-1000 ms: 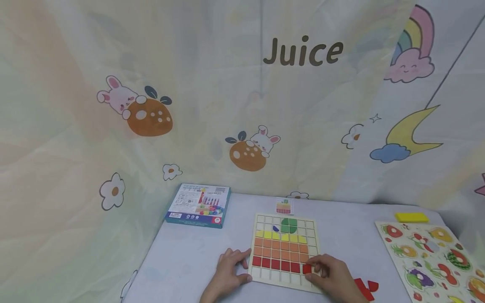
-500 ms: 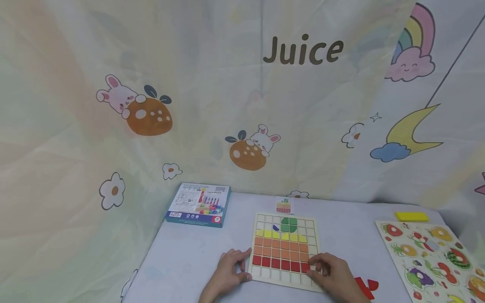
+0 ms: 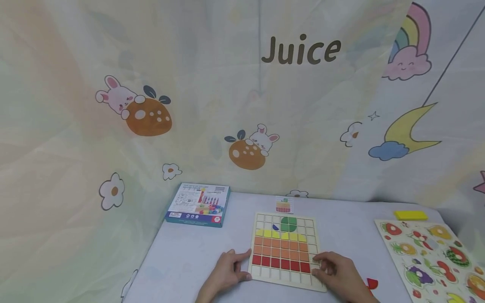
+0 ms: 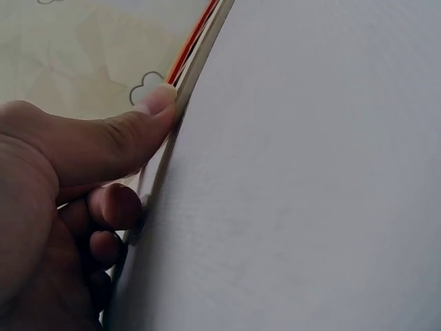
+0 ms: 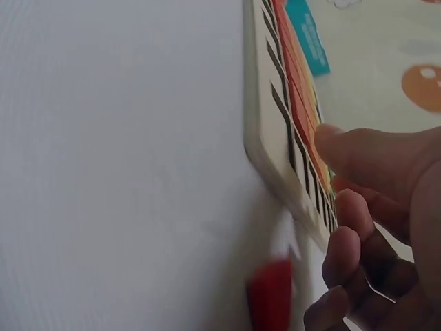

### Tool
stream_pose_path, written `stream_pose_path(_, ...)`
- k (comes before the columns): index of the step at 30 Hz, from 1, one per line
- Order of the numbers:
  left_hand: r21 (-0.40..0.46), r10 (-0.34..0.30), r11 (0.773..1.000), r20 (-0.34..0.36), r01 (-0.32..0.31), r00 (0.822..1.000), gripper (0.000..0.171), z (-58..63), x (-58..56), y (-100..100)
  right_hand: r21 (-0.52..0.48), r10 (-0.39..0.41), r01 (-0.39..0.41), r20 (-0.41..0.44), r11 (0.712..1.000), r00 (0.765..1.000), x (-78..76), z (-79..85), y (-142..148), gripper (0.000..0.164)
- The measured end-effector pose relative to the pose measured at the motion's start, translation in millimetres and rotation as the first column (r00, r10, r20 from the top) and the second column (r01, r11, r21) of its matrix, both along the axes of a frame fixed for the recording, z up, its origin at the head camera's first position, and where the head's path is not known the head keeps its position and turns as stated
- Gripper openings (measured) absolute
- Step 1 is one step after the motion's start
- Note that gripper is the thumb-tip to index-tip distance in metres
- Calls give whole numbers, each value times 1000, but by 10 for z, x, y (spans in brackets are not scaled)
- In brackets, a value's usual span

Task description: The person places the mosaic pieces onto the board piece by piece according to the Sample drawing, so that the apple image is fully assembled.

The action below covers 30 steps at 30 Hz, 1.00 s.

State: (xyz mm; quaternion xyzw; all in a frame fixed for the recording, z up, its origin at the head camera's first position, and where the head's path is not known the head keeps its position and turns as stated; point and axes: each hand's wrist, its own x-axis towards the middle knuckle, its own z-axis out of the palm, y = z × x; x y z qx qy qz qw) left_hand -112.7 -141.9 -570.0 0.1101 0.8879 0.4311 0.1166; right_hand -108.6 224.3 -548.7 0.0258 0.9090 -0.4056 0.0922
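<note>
A cream grid board [image 3: 261, 272] lies on the table, bearing rows of yellow, orange [image 3: 278, 248] and red square tiles [image 3: 275, 263]. Green tiles [image 3: 289, 224] and a small blue piece [image 3: 275, 227] sit above them. My left hand [image 3: 225, 273] steadies the left edge, index finger and thumb spread along it. In the left wrist view, that thumb presses the board's rim [image 4: 200, 65]. At the right edge hovers my right hand [image 3: 337, 273], thumb and index finger apart, nothing between them, beside the red row's end. Loose red pieces [image 3: 373, 283] lie partly hidden by this hand.
A picture card [image 3: 283, 205] lies behind the board. The teal-edged box [image 3: 197, 206] is at the back left. To the right are a fruit-picture board [image 3: 411, 261] and a yellow block [image 3: 411, 215]. A printed curtain [image 3: 189, 84] hangs behind the table.
The red tile in my right hand has gone down into the right end of the red row. The fingers have let go and drawn slightly right. My left hand has stayed at the edge.
</note>
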Motion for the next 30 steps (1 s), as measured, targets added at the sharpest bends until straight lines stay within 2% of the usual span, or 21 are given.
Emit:
stream_pose_path(2, 6, -6, 1000, -7, 6, 1000, 70, -7, 1, 3, 6, 24, -24, -15, 1000, 1000, 4, 42, 136, 37)
stream_pose_path(5, 12, -5, 1000, -2, 5, 1000, 70, -3, 4, 8, 29, 86, -86, 11, 996, 996, 5, 102, 375, 37)
stream_pose_path(12, 1, 9, 1000, 10, -9, 1000, 69, 21, 19, 8, 121, 193, -214, 165, 969, 967, -20, 130, 743, 52)
stream_pose_path(14, 2, 13, 1000, 14, -13, 1000, 69, 21, 22, 7, 131, 214, -240, 187, 962, 959, -21, 102, 764, 51)
stream_pose_path(20, 6, 24, 1000, 45, -25, 999, 69, 25, 28, 3, 163, 286, -307, 141, 938, 948, -19, 74, 686, 30)
stream_pose_path(24, 9, 28, 1000, 61, -29, 998, 69, 31, 26, 5, 166, 284, -308, 154, 937, 946, -38, 109, 619, 24)
stream_pose_path(30, -5, 35, 999, 69, -35, 997, 69, -5, 16, 11, 145, 247, -278, 203, 950, 948, -57, 66, 581, 25)
